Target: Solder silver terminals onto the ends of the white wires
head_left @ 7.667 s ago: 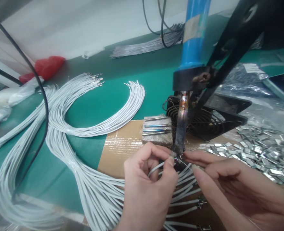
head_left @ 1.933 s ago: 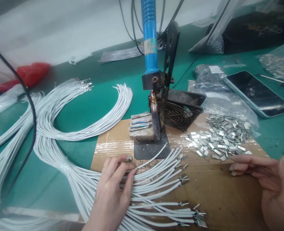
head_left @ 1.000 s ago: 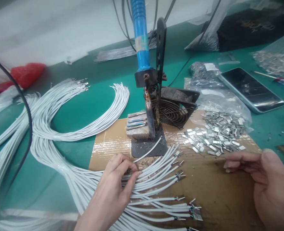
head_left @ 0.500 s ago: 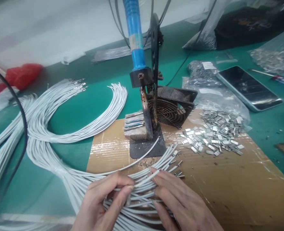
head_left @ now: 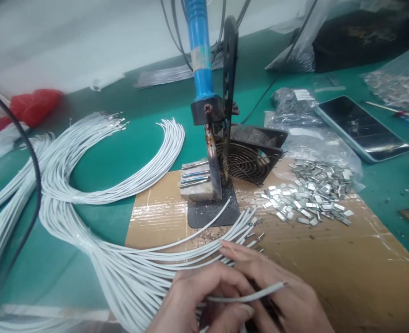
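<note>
My left hand (head_left: pixel 204 296) is closed round one white cable (head_left: pixel 259 293); the cable's end sticks out to the right, across my right hand. Stretched fingers of my right hand (head_left: pixel 277 277) rest against the loose ends of the white cable bundle (head_left: pixel 121 263), though its lower fingers are hidden behind my left hand. Small metal terminals (head_left: pixel 256 222) show on several cable ends near my right fingertips. A single white cable (head_left: pixel 204 226) lies apart from the others, its tip over the black base plate (head_left: pixel 200 217) of the soldering iron stand.
Beyond my hands a blue soldering iron (head_left: pixel 202 69) points down above a block (head_left: pixel 193 185) with thin rods. A fan (head_left: pixel 253 162) leans behind it. Loose metal terminals (head_left: pixel 311 194) lie on the cardboard (head_left: pixel 329 259), with a phone (head_left: pixel 363 127) farther right. A black cord (head_left: pixel 34 171) hangs at left.
My left hand has moved right with a cable, whose end now crosses in front of my right hand. My right hand has shifted slightly right. The view has shifted a little.
</note>
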Tool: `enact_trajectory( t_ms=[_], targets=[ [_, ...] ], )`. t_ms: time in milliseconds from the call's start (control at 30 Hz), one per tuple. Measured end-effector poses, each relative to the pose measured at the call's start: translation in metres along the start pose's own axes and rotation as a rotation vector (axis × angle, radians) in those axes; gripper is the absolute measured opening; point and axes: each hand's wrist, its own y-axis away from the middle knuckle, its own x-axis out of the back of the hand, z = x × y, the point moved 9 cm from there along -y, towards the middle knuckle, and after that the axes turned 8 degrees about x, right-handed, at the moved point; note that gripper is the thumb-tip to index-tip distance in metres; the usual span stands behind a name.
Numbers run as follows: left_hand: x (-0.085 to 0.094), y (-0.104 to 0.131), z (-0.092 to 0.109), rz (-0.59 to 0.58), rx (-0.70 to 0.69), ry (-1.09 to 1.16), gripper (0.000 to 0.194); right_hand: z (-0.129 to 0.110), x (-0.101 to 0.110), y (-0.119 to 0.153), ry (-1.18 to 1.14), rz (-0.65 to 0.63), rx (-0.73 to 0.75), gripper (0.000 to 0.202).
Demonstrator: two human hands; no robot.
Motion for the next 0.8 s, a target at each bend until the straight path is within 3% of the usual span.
enact_trajectory(
  t_ms=[133,267,467,533,633,733,800],
  targets=[
    [0.0,-0.009,-0.002,0.04,0.068,0.252,0.027,0.015,0.014,0.003,-0.044,0.103,-0.192,0.017],
    [0.002,-0.012,-0.001,0.077,0.104,0.334,0.04,0.026,0.02,-0.001,-0.121,0.145,-0.33,0.032],
    [-0.005,-0.01,-0.003,0.01,0.171,0.29,0.057,0.046,0.027,0.008,-0.318,0.166,-0.571,0.036],
    [-0.009,-0.01,-0.005,-0.025,0.205,0.308,0.058,0.052,0.021,0.016,-0.472,0.134,-0.673,0.033],
    [-0.023,-0.012,-0.003,-0.147,0.22,0.405,0.057,0.052,0.013,0.021,-0.644,-0.011,-0.736,0.03],
    [-0.037,-0.017,-0.002,-0.26,0.205,0.413,0.054,0.05,0.013,0.022,-0.654,-0.177,-0.753,0.028],
    [-0.041,-0.021,-0.005,-0.276,0.206,0.401,0.053,0.056,0.02,0.025,-0.665,-0.202,-0.814,0.028]
  ],
)
